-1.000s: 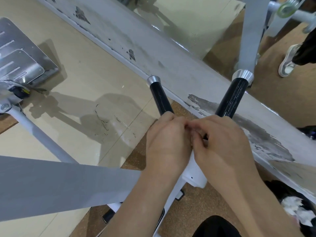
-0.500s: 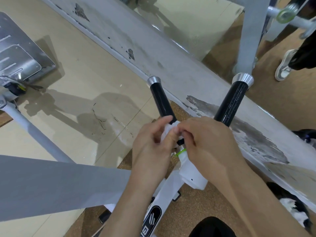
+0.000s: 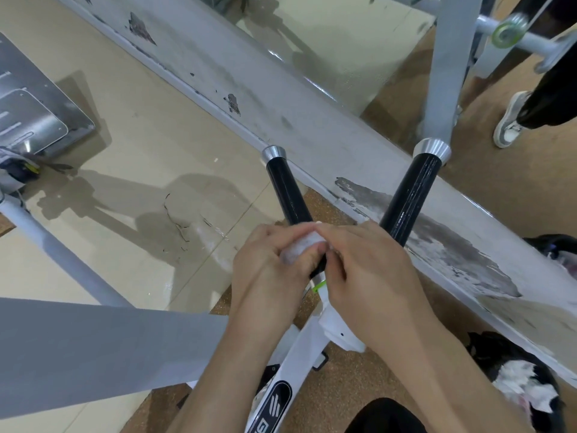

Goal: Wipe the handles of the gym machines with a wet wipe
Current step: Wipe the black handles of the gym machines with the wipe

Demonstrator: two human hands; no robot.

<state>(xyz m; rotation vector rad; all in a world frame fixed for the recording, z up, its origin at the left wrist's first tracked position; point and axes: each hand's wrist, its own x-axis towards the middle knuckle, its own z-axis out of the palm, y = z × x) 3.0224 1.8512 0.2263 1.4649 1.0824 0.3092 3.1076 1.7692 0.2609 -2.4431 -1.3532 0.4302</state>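
As the left hand (image 3: 268, 273) grips the wet wipe (image 3: 299, 249) on the handle (image 3: 285, 192), right hand (image 3: 374, 276) pinches it.

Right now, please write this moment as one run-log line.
step: wet wipe around left handle | left hand: holds it | right hand: pinches it | right handle: not held
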